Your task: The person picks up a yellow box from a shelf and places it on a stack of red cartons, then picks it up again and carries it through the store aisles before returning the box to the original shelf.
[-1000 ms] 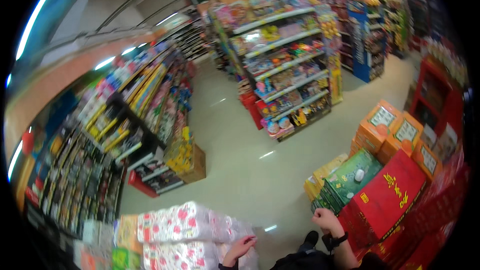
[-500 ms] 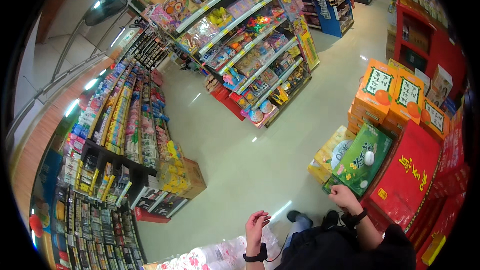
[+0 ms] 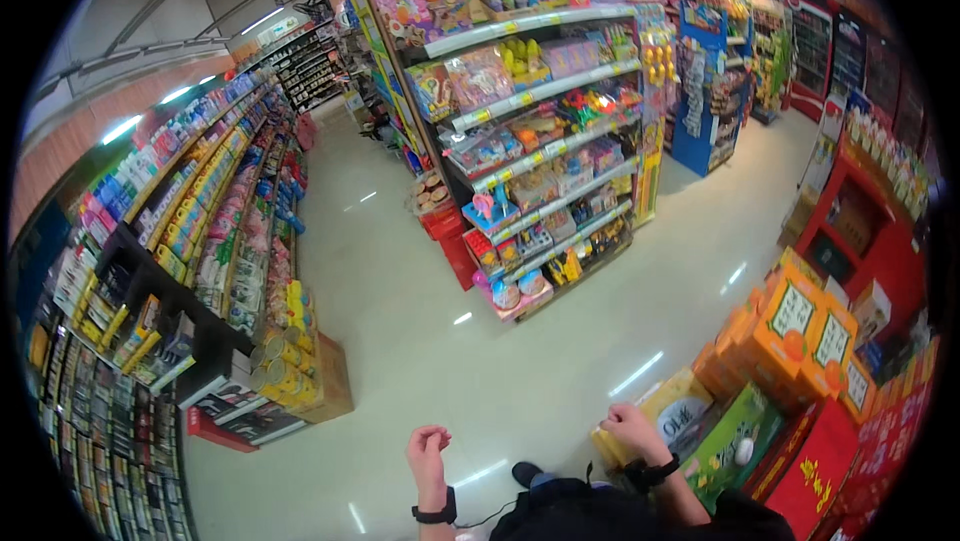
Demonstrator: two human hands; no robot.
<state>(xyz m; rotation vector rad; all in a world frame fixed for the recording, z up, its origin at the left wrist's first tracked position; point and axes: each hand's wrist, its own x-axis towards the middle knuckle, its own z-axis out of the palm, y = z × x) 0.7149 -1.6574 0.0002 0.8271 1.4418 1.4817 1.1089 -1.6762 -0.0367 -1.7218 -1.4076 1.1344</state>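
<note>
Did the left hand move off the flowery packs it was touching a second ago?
Yes. The left hand now hangs curled and empty over the bare floor; the flowery packs are out of view.

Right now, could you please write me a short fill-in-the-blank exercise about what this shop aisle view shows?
1. Both hands, the left hand and the right hand, hold ____.
2. Each wrist wears a ____ band.
3. The right hand is nearest to a ____ carton.
4. The stacked boxes on the person's right are mostly ____.

Missing words: nothing; black; yellow; orange
</note>
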